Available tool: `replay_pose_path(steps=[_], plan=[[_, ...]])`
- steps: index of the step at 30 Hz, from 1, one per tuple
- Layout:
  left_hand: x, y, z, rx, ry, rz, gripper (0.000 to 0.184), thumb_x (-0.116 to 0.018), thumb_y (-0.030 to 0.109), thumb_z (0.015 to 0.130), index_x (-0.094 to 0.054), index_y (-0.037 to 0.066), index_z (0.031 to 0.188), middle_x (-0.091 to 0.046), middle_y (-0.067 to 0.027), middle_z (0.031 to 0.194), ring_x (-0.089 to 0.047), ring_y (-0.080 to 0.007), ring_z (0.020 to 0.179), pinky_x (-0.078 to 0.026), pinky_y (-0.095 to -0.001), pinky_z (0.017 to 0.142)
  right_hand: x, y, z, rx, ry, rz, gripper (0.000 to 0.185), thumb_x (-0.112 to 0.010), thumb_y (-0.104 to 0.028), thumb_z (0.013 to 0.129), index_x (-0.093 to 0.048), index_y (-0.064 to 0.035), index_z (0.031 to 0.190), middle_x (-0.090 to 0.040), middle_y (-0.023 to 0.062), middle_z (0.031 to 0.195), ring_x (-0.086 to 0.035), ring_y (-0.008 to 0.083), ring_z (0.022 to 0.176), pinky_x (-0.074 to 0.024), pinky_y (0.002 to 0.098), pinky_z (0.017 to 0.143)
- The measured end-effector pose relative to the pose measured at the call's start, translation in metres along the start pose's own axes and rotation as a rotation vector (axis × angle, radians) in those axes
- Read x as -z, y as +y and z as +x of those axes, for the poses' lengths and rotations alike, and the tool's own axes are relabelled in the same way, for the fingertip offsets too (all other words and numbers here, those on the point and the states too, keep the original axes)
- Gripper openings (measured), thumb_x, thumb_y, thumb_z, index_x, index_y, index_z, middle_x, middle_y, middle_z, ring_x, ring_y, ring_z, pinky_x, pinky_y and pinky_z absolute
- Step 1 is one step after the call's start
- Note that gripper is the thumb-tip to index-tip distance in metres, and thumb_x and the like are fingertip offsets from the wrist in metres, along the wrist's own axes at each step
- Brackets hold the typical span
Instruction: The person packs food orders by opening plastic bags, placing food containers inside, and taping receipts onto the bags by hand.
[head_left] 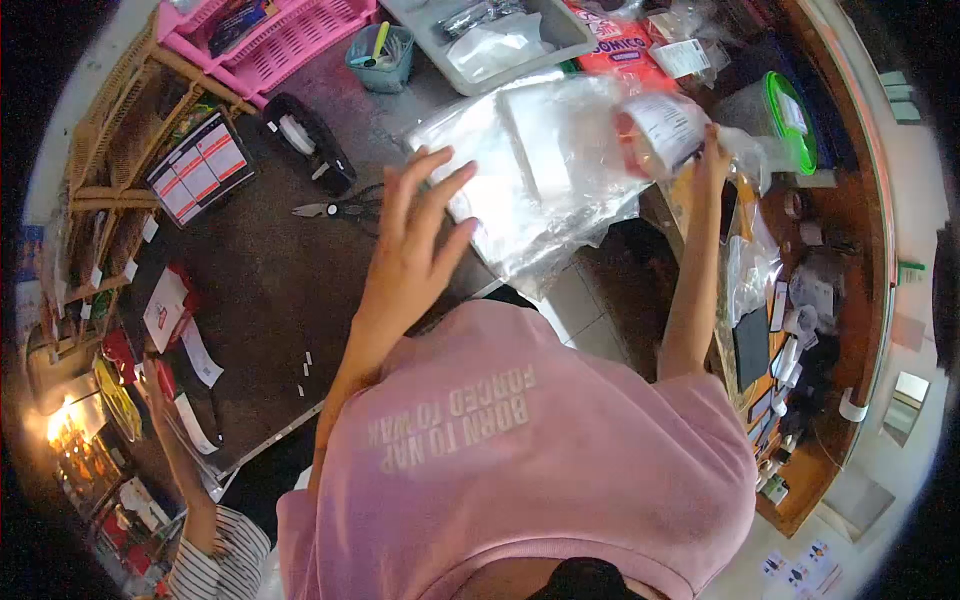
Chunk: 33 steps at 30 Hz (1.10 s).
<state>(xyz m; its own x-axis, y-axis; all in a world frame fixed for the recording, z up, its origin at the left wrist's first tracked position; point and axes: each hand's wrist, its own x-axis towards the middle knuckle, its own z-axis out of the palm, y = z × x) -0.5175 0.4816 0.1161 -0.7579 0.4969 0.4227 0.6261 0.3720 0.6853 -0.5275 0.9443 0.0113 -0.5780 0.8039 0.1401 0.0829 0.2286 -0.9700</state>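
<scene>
My left hand (415,225) has its fingers spread at the left edge of a stack of clear plastic bags (560,140), and nothing is held in it. Whether its fingertips press on the plastic or hover just over it, I cannot tell. At the right end of the stack, my right hand (710,160) is closed on a clear plastic packet (665,130) with a white printed label and something red inside. The packet is tilted, and part of the fingers is hidden behind it.
Small pliers (335,210) and a black tape dispenser (308,143) lie left of the bags. Behind stand a pink basket (270,50), a grey tray (575,50) and a green-lidded tub (790,120). At lower left, a co-worker's striped sleeve (225,555) reaches toward the table.
</scene>
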Motion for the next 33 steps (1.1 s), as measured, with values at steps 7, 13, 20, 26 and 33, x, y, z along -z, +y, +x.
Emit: replay_pose_path(steps=[7, 13, 20, 26, 33], plan=[[0.0, -0.019, -0.022, 0.237, 0.073, -0.092, 0.035, -0.054, 0.007, 0.08, -0.047, 0.005, 0.115, -0.046, -0.013, 0.115, -0.043, -0.0287, 0.109, -0.032, -0.0368, 0.093, -0.008, 0.065, 0.016, 0.353, -0.287, -0.602, 0.031, -0.061, -0.014, 0.074, -0.053, 0.0059, 0.096, -0.06, 0.0097, 0.073, -0.056, 0.015, 0.062, -0.0444, 0.0277, 0.057], [-0.001, -0.027, -0.041, 0.3, 0.015, -0.078, 0.029, -0.052, 0.007, 0.081, -0.051, 0.005, 0.111, -0.048, -0.0128, 0.112, -0.047, -0.0278, 0.105, -0.036, -0.0341, 0.089, -0.075, 0.052, -0.064, 0.166, -0.831, -0.906, 0.013, -0.064, -0.008, 0.066, -0.055, 0.0005, 0.071, -0.057, 0.0099, 0.062, -0.06, 0.0219, 0.065, -0.0455, 0.0326, 0.058], [0.008, -0.032, -0.067, 0.435, -0.031, -0.061, 0.026, -0.051, 0.007, 0.082, -0.053, 0.005, 0.108, -0.048, -0.0114, 0.113, -0.047, -0.0264, 0.106, -0.036, -0.0335, 0.09, -0.074, 0.058, -0.026, 0.639, -0.899, -1.044, 0.019, -0.049, -0.019, 0.078, -0.058, -0.0013, 0.077, -0.057, 0.0125, 0.068, -0.056, 0.0256, 0.064, -0.0454, 0.0361, 0.058], [0.015, -0.035, -0.076, 0.422, -0.066, -0.095, 0.024, -0.051, 0.009, 0.083, -0.054, 0.005, 0.107, -0.049, -0.0107, 0.111, -0.048, -0.0267, 0.103, -0.037, -0.0335, 0.088, -0.09, -0.031, -0.003, 0.353, -0.751, -0.388, 0.021, -0.048, -0.019, 0.083, -0.057, -0.0004, 0.079, -0.057, 0.0147, 0.068, -0.056, 0.0243, 0.062, -0.044, 0.036, 0.058], [0.012, -0.039, -0.079, 0.296, -0.078, -0.178, 0.023, -0.051, 0.01, 0.083, -0.054, 0.005, 0.105, -0.052, -0.0102, 0.105, -0.051, -0.027, 0.097, -0.04, -0.0327, 0.084, -0.113, -0.158, 0.004, 0.595, -0.563, -0.234, 0.021, -0.042, -0.016, 0.088, -0.055, -0.0004, 0.086, -0.055, 0.0044, 0.076, -0.054, 0.0135, 0.068, -0.0458, 0.0258, 0.065]])
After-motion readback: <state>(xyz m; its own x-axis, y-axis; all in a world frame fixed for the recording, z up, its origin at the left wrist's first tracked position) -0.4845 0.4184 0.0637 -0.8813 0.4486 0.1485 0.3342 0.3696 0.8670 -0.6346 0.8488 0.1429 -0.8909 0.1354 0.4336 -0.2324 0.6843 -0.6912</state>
